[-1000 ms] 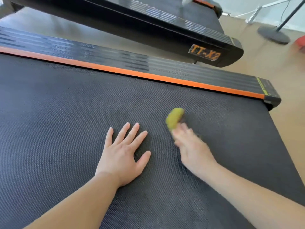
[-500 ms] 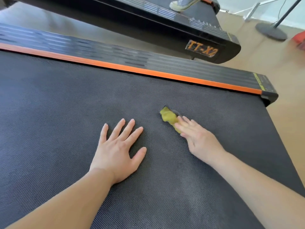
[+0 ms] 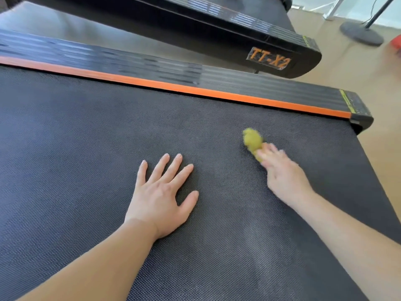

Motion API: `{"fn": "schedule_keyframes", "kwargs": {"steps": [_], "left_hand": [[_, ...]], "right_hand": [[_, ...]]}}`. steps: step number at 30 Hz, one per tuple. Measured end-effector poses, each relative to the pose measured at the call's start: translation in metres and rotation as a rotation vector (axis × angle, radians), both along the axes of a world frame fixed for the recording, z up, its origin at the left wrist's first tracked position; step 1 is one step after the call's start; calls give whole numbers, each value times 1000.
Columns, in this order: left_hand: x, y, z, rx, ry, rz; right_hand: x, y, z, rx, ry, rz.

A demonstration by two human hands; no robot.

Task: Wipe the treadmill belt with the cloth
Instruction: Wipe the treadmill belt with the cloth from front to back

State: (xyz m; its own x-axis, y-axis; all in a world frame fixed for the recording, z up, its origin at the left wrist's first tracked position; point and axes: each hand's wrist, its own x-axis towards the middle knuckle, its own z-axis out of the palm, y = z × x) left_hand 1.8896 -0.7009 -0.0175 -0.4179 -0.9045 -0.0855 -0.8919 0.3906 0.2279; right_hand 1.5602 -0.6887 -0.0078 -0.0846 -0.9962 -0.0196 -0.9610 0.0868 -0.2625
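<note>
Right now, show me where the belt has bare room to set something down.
Widest: the treadmill belt left of the left hand, up to the orange stripe. Also bare: the gap between the left hand and the right hand. Crowded: the right end, where the right hand presses the yellow cloth.

One camera sits on the person's head. It looks forward and down at the treadmill belt (image 3: pixel 86 148) from very near. The belt fills most of the view. Past the belt lie an orange strip (image 3: pixel 195 89) and another treadmill (image 3: pixel 269 59).
</note>
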Motion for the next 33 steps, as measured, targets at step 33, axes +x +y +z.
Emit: {"fn": "schedule_keyframes", "kwargs": {"steps": [33], "left_hand": [[39, 185, 46, 201, 26, -168]], "right_hand": [[72, 202, 18, 77, 100, 112]]}}
